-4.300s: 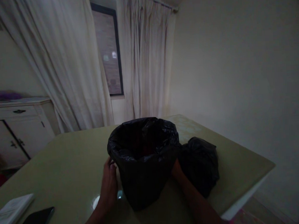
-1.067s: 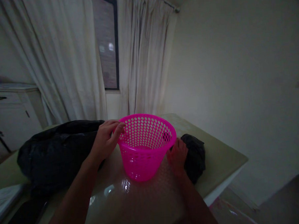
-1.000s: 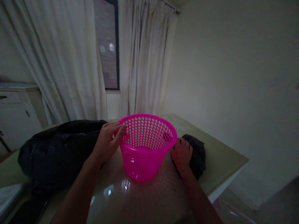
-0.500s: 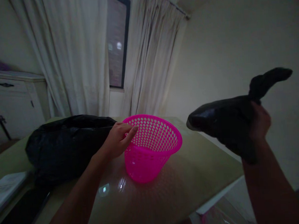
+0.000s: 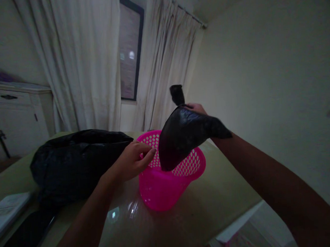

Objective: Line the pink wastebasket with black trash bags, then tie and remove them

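Note:
A pink perforated plastic basket (image 5: 162,191) stands upright on the table. My left hand (image 5: 133,158) grips its left rim, thumb over the inside and fingers outside, partly hidden. Above the basket's mouth hangs a small black plastic bag (image 5: 182,135), knotted at the top, with its lower end dipping just inside the rim. My right hand (image 5: 197,108) holds that bag near the knot; most of the fingers are behind the plastic. Left of the basket lies a large black plastic bag (image 5: 76,163), bulging and close to my left wrist.
The glossy table (image 5: 225,186) ends at a right edge. On its left side are a white flat box (image 5: 10,208) and a dark flat object (image 5: 27,233). Behind stand long curtains (image 5: 88,61), a window (image 5: 130,48) and a white cabinet (image 5: 16,108).
The small black bag has swung left in my right hand, from beyond the table's right side to over the basket. My left hand stays on the rim.

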`<state>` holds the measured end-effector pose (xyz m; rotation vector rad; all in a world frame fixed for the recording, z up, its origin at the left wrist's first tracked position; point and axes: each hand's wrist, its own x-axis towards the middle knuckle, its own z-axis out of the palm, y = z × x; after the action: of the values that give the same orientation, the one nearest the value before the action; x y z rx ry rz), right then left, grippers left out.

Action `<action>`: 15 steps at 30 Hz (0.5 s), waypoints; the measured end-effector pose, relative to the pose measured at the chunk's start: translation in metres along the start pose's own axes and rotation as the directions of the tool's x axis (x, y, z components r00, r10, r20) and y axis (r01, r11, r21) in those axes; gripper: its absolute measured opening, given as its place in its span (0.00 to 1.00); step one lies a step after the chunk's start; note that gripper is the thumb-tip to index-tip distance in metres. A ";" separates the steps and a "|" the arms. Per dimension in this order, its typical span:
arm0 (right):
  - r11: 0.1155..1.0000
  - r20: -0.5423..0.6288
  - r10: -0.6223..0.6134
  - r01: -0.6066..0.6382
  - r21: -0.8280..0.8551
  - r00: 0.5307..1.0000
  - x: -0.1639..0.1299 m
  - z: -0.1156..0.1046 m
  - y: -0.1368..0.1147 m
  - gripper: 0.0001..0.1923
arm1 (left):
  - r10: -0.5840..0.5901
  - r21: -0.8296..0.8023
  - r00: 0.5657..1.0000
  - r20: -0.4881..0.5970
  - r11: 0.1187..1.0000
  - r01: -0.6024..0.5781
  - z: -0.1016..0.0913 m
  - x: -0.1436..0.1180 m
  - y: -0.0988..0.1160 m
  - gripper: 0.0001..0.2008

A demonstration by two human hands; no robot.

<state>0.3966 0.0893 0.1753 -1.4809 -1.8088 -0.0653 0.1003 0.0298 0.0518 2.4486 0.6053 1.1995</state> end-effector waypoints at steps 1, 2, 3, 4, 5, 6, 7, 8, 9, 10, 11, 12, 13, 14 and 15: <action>1.000 0.093 0.011 -0.012 0.016 0.996 -0.001 0.014 -0.007 0.13 | -0.010 -0.028 1.000 0.000 1.000 0.010 -0.001 0.000 0.003 0.26; 0.999 0.188 0.023 -0.027 0.019 0.982 -0.004 0.026 -0.013 0.12 | -0.024 -0.058 1.000 -0.014 0.998 0.024 -0.001 0.001 0.005 0.26; 0.999 0.278 0.034 -0.039 0.014 0.960 -0.009 0.038 -0.020 0.11 | -0.047 -0.090 0.998 -0.042 0.995 0.043 -0.001 0.002 0.006 0.27; 0.999 0.365 0.032 -0.042 0.018 0.930 -0.017 0.048 -0.026 0.11 | -0.081 -0.114 0.993 -0.082 0.991 0.071 0.000 0.003 0.006 0.27; 0.998 0.452 0.008 -0.033 0.048 0.892 -0.025 0.055 -0.031 0.12 | -0.122 -0.123 0.983 -0.136 0.987 0.105 0.001 0.005 0.006 0.26; 0.994 0.536 -0.044 -0.017 0.108 0.843 -0.033 0.059 -0.035 0.12 | -0.162 -0.111 0.966 -0.202 0.984 0.141 0.001 0.006 0.005 0.25; 0.982 0.615 -0.111 -0.008 0.187 0.780 -0.040 0.061 -0.039 0.13 | -0.193 -0.078 0.944 -0.267 0.981 0.178 0.002 0.007 0.003 0.23; 0.963 0.681 -0.181 -0.012 0.269 0.709 -0.045 0.060 -0.041 0.15 | -0.211 -0.032 0.923 -0.323 0.977 0.212 0.003 0.008 0.000 0.20; 0.939 0.726 -0.243 -0.031 0.341 0.643 -0.048 0.058 -0.043 0.16 | -0.218 0.013 0.906 -0.363 0.971 0.239 0.003 0.009 -0.002 0.18; 0.917 0.751 -0.282 -0.061 0.393 0.596 -0.050 0.053 -0.045 0.18 | -0.221 0.046 0.898 -0.380 0.965 0.257 0.004 0.009 -0.004 0.16; 0.898 0.758 -0.300 -0.097 0.429 0.579 -0.051 0.049 -0.045 0.18 | -0.227 0.059 0.898 -0.376 0.962 0.268 0.004 0.009 -0.006 0.15; 0.878 0.751 -0.306 -0.131 0.460 0.586 -0.051 0.044 -0.045 0.19 | -0.238 0.053 0.904 -0.356 0.960 0.274 0.004 0.009 -0.006 0.16; 0.854 0.732 -0.309 -0.161 0.494 0.607 -0.050 0.040 -0.045 0.21 | -0.251 0.035 0.911 -0.327 0.960 0.277 0.004 0.008 -0.006 0.17; 0.832 0.705 -0.311 -0.177 0.526 0.638 -0.050 0.037 -0.045 0.23 | -0.261 0.011 0.918 -0.299 0.961 0.277 0.004 0.008 -0.006 0.17; 0.816 0.674 -0.310 -0.176 0.550 0.670 -0.050 0.035 -0.044 0.26 | -0.266 -0.010 0.924 -0.275 0.962 0.274 0.004 0.007 -0.005 0.15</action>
<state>0.3418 0.0522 0.1400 -1.0161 -2.2160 1.1375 0.1062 0.0368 0.0519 2.1447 1.0081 1.4279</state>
